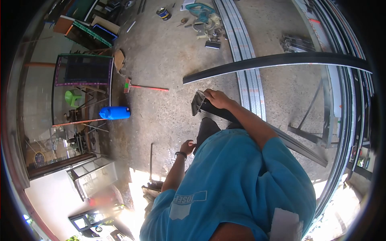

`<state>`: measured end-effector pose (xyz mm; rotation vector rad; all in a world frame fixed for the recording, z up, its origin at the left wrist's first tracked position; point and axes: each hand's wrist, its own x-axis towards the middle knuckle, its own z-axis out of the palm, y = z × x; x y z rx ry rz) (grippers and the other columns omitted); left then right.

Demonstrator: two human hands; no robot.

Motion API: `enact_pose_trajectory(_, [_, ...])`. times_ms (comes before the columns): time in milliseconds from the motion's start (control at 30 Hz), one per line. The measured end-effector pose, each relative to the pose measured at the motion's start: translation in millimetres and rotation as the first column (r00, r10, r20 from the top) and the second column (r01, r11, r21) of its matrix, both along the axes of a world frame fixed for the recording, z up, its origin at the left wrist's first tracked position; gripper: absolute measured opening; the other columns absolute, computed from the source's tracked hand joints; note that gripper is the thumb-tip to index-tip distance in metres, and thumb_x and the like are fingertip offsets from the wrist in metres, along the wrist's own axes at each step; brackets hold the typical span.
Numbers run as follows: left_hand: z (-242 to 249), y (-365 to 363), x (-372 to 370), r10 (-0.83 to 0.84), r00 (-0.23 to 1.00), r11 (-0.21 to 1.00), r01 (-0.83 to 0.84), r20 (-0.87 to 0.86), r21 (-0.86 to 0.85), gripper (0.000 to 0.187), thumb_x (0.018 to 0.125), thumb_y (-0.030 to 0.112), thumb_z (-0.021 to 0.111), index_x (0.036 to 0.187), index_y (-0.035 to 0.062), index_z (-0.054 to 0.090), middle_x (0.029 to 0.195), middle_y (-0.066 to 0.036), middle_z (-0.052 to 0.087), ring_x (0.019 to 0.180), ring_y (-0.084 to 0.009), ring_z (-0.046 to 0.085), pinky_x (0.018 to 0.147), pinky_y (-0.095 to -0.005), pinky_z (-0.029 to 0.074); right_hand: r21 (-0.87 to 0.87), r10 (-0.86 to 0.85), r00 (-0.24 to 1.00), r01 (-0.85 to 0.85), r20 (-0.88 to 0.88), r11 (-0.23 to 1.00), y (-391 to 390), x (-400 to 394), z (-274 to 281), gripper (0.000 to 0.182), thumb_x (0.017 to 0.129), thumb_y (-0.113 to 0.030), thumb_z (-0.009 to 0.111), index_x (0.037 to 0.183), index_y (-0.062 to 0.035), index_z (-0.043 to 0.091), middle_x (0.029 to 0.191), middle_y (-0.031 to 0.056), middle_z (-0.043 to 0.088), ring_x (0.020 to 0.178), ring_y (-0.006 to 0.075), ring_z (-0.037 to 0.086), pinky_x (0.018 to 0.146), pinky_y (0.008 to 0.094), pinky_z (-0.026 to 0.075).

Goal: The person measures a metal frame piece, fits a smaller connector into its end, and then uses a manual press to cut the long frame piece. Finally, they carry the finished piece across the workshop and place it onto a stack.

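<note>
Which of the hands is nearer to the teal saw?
Right. The right hand, holding a dark profile, is below the teal saw in the picture; the left hand, by the leg, is farther below.

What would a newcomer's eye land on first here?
The blue shirt filling the lower middle comes first, then the long dark bar reaching across the upper right. Below the bar's left end, the right hand holds a dark profile. At left, a bright blue container stands out.
</note>
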<state>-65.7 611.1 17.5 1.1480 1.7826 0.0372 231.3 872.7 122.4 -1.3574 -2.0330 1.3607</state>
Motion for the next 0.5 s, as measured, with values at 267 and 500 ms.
enact_pose_trajectory(267, [0.8,2.5,3.8,0.008,0.999,1.0,-0.008,0.038,-0.002,0.052,0.087,0.031,0.074,0.127,0.0012,0.06,0.116,-0.018,0.07,0.111,-0.0288,0.067,0.092,-0.0375,0.053,0.011,0.006,1.0,-0.006,0.014,1.0,1.9,0.1,-1.6,0.047,0.105,-0.048,0.035,0.12,-0.0108,0.058,0.101,0.0209,0.069,0.099,0.0417,0.065,0.085,0.0479,0.049])
enact_pose_trajectory(500, [3.9,10.7,6.1,-0.022,0.999,1.0,0.022,0.034,-0.018,0.049,0.09,0.023,0.07,0.13,-0.0013,0.056,0.118,-0.019,0.069,0.111,-0.0282,0.067,0.09,-0.0355,0.053,0.015,-0.007,1.0,0.007,-0.007,1.0,3.8,2.5,-0.4,0.046,0.104,-0.048,0.037,0.12,-0.0109,0.059,0.1,0.0206,0.07,0.099,0.0413,0.065,0.086,0.0473,0.049])
